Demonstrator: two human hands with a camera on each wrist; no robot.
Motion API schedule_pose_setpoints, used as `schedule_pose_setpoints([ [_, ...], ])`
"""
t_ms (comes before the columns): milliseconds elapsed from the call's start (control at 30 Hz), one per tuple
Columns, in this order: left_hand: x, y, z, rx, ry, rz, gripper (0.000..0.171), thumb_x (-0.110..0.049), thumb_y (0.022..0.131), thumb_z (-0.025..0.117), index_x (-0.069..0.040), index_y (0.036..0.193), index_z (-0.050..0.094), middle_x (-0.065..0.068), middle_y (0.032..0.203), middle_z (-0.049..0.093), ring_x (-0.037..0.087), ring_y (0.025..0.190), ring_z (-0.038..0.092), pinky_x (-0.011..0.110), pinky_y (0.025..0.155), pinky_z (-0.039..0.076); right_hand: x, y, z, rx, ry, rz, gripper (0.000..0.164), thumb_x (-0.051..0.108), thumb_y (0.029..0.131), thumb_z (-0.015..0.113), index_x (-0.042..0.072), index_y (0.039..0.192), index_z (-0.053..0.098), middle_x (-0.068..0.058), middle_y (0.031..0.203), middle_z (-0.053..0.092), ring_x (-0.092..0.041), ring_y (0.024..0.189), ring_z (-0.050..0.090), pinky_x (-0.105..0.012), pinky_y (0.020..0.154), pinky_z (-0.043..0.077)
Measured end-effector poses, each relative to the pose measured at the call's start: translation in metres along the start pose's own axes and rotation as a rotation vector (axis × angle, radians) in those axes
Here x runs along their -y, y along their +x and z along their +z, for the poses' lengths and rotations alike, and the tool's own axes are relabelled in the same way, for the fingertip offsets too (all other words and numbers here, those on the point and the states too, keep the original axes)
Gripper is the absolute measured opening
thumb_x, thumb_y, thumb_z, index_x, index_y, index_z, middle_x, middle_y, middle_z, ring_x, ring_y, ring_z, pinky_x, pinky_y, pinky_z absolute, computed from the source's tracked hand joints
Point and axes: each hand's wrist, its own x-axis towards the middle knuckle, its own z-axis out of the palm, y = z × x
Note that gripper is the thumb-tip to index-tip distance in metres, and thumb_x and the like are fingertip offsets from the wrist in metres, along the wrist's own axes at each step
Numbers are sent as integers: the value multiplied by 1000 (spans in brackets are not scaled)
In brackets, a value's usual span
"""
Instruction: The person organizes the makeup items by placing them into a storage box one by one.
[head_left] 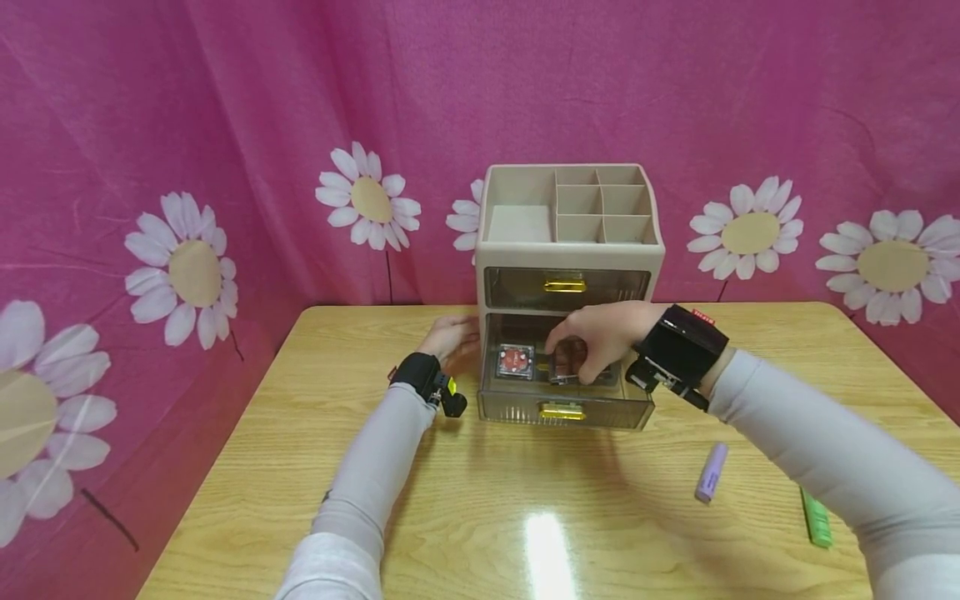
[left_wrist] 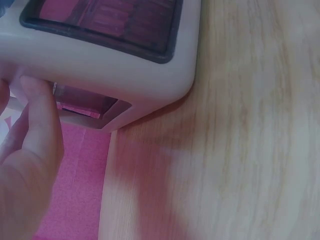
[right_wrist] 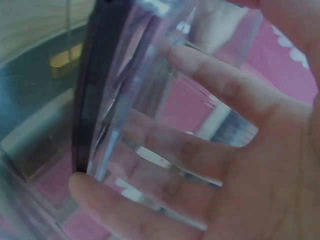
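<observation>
A cream desktop drawer organizer [head_left: 495, 256] stands near the back of the table, its smoky clear lower drawer [head_left: 510, 407] pulled out. Inside that drawer, on the left, lies a small clear case [head_left: 516, 362] with a red and white pattern. My right hand [head_left: 603, 332] reaches into the drawer and grips a clear plastic box [right_wrist: 132, 90] with a dark side between thumb and fingers. The box's contents are blurred in the right wrist view. At the organizer's left side, my left hand [head_left: 452, 337] rests its fingers [left_wrist: 40, 115] against the cream wall.
A purple marker [head_left: 712, 472] and a green marker [head_left: 816, 518] lie on the wooden table [head_left: 420, 517] at the right. Above the pulled-out drawer is a shut one with a gold handle [head_left: 564, 286]. A pink flowered cloth [head_left: 450, 83] hangs behind.
</observation>
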Motion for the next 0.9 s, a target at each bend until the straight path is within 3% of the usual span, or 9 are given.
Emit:
schedule_pose_setpoints([
  [133,15,20,-9,40,-25,43,34,-4,92,52,4,125,52,17,118,58,24,105,58,33,90,48,0,8,3,26,-33,80,61,5,68,67,1,125,49,-5,94,54,-13,73,44,-25,63,39],
  [267,15,23,-8,17,-2,34,34,-5,92,51,4,125,52,18,119,57,24,105,57,32,89,49,-1,13,5,24,-76,96,61,6,65,67,2,124,50,-7,105,55,-17,84,46,-29,75,44],
  [333,4,8,-1,-12,18,1,35,-1,94,46,6,128,47,21,125,53,26,109,54,33,94,46,-2,15,6,23,-103,101,63,6,64,67,3,124,50,-8,107,55,-18,88,46,-31,80,45],
  [433,-8,-11,3,8,12,-6,37,-1,94,44,8,130,44,23,128,50,26,112,52,33,95,44,-3,18,8,26,-124,111,64,5,62,69,4,123,50,-8,107,55,-19,89,45,-32,80,44],
  [600,-18,-25,5,23,24,-14,38,-2,95,43,8,132,41,23,131,47,26,113,51,34,98,42,-2,20,10,33,-126,144,67,2,60,72,7,122,49,-9,110,54,-20,89,45,-29,74,45],
  [700,-14,-19,4,17,17,-16,38,-1,95,43,8,132,42,23,131,47,26,111,51,35,98,42,0,21,11,42,-138,175,67,1,60,74,10,121,48,-9,111,54,-20,90,45,-30,75,46],
  [900,6,8,-3,19,-38,15,37,0,94,46,6,130,45,20,124,53,27,111,53,35,94,45,3,27,12,62,-160,241,65,0,62,75,13,118,44,-7,101,52,-20,86,45,-29,71,44],
])
